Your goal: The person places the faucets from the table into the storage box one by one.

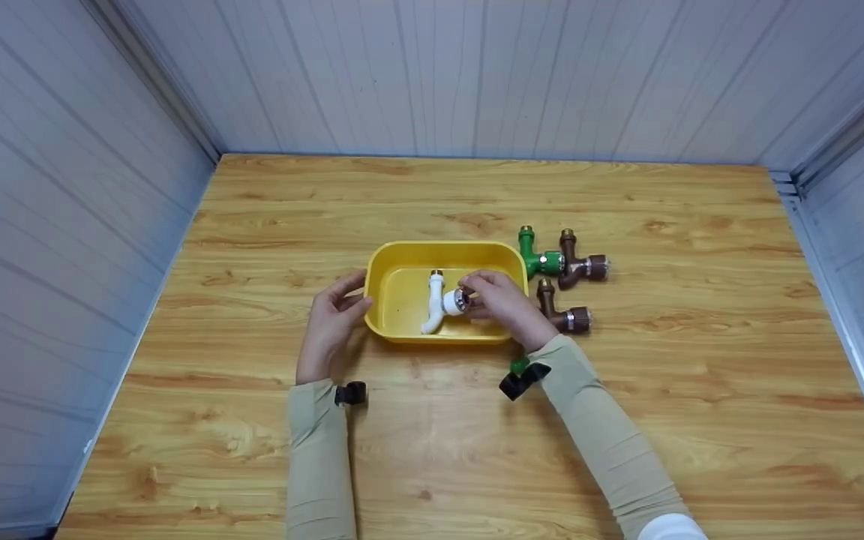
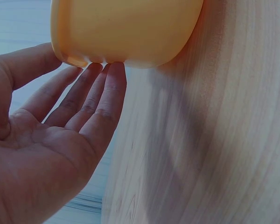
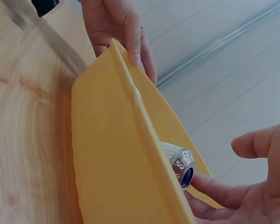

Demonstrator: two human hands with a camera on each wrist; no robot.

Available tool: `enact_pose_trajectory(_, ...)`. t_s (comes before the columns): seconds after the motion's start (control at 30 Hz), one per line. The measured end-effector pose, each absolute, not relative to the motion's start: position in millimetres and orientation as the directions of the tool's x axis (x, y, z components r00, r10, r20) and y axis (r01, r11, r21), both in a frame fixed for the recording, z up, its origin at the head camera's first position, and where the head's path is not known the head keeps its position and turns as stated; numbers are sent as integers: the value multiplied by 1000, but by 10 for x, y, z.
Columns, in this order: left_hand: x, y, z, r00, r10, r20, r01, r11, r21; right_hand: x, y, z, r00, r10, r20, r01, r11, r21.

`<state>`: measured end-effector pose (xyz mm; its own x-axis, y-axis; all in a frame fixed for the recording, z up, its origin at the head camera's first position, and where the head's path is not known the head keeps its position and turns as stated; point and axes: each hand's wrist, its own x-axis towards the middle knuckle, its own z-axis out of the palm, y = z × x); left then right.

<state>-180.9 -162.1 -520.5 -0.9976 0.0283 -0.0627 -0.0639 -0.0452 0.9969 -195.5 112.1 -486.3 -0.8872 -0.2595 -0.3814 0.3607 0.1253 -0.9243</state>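
Note:
A yellow plastic tub [image 1: 394, 336] stands on the table with one white faucet [image 1: 434, 304] inside, its chrome-ringed knob [image 3: 183, 169] toward the right. My left hand [image 1: 333, 322] rests its fairly straight fingertips [image 2: 114, 79] on the tub's left outer wall, the thumb at the rim. My right hand [image 1: 505, 304] reaches over the right rim beside the faucet's knob. In the right wrist view its thumb [image 3: 254, 142] stands apart from the knob, while the forefinger lies close to or against it; exact contact is unclear.
Right of the tub lie a green faucet [image 1: 541, 259], a brown faucet [image 1: 580, 262] and another brown faucet [image 1: 563, 311]. A green piece [image 1: 519, 365] shows partly beneath my right wrist. Pale panel walls [image 1: 439, 82] border the wooden table [image 1: 702, 300] at the back and sides.

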Motion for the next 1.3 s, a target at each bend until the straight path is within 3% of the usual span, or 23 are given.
enact_pose_trajectory(0.5,-1802,-1601,-5198,-997,19,-75,-76,-78,994,-1985,974,-4875,-861,-274,-428,457,-51,-888)
enact_pose_trajectory(1.3,-1811,-1611,-5193,-995,-4,-101,-101,-4,995,-1960,882,-4921,-858,-313,-408,464,-130,-876)
